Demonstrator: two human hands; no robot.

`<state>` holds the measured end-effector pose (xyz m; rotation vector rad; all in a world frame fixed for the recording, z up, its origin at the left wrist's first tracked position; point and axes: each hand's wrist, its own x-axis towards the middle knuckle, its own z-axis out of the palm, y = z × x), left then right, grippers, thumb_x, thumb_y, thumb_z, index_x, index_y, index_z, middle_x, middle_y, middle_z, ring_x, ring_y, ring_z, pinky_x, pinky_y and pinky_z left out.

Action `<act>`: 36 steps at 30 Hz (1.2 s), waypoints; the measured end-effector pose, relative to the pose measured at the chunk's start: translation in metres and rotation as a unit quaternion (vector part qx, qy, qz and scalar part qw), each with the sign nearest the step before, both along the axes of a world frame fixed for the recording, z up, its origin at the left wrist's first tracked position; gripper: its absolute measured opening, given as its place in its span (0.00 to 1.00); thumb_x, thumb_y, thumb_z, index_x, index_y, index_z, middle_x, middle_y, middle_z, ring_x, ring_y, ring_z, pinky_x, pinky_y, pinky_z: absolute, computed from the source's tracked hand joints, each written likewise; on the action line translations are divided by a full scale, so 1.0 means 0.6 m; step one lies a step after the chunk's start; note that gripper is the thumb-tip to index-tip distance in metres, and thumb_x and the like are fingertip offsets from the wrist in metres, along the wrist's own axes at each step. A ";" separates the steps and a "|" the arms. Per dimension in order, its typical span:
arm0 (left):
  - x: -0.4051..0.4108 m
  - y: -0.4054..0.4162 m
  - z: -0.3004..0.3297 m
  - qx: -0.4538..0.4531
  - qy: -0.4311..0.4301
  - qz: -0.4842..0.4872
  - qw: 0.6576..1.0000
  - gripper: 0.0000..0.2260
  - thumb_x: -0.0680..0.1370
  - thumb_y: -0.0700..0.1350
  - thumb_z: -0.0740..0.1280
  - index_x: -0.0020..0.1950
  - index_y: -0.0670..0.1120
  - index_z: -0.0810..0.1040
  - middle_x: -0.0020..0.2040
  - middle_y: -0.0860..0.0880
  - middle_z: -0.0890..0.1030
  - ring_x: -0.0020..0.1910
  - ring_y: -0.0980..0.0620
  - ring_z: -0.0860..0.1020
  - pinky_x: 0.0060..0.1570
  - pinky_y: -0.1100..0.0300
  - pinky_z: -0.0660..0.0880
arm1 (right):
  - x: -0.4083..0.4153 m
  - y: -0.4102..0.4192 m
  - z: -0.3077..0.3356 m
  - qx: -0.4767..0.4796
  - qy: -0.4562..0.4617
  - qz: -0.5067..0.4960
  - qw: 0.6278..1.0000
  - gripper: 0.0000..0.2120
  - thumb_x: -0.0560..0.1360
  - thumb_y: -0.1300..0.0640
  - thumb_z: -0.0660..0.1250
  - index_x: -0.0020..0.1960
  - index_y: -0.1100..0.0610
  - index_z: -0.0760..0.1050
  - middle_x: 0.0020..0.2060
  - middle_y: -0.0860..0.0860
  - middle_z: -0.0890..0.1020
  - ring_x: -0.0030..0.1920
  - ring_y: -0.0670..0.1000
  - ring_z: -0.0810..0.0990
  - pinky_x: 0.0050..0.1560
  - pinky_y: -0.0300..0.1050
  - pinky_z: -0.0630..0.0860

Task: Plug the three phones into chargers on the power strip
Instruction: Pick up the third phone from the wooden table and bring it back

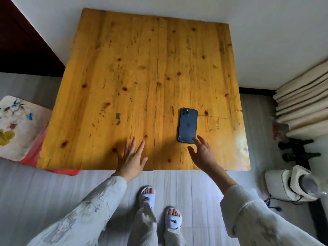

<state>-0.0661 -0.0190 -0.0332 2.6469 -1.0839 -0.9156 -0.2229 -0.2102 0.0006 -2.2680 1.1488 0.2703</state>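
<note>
Fingers spread, both empty: left hand (132,157) flat over table (106,68), right hand (202,151) by phone (187,125).

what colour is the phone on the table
Dark blue; the phone lies back up on the wooden table, shown in the head view.

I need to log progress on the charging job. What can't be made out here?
- Phone: lies back up, screen hidden against the table.
- Its near corner: covered by the right hand.
- Other phones, chargers, power strip: none in the head view.
</note>
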 end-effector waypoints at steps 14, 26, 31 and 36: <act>0.047 -0.028 -0.037 0.089 -0.013 -0.035 0.995 0.38 0.76 0.56 0.60 0.68 0.59 0.29 0.69 0.50 0.25 0.67 0.46 0.26 0.66 0.31 0.36 | 0.073 0.012 -0.069 -0.025 0.061 0.040 0.997 0.26 0.80 0.55 0.52 0.75 0.59 0.49 0.76 0.56 0.46 0.75 0.57 0.42 0.74 0.50 0.51; 0.045 -0.027 -0.039 0.099 -0.012 -0.036 0.994 0.41 0.76 0.56 0.60 0.66 0.60 0.25 0.69 0.49 0.24 0.68 0.45 0.25 0.66 0.31 0.36 | 0.095 0.028 -0.057 -0.007 0.050 -0.248 0.967 0.34 0.66 0.46 0.72 0.63 0.62 0.64 0.60 0.60 0.68 0.62 0.61 0.65 0.60 0.53 0.66; 0.045 -0.028 -0.044 0.103 -0.018 -0.038 0.994 0.40 0.76 0.57 0.59 0.66 0.59 0.26 0.69 0.48 0.24 0.67 0.44 0.25 0.65 0.30 0.38 | 0.138 0.005 -0.053 0.088 0.089 -0.332 0.935 0.39 0.63 0.47 0.76 0.62 0.64 0.59 0.63 0.61 0.65 0.65 0.61 0.61 0.62 0.55 0.62; 0.044 -0.030 -0.041 0.103 -0.029 -0.040 0.993 0.39 0.76 0.58 0.59 0.68 0.58 0.28 0.69 0.48 0.25 0.70 0.42 0.27 0.66 0.30 0.40 | 0.155 0.009 -0.054 0.153 0.090 -0.400 0.899 0.42 0.61 0.48 0.78 0.63 0.64 0.58 0.64 0.62 0.64 0.65 0.61 0.63 0.62 0.55 0.66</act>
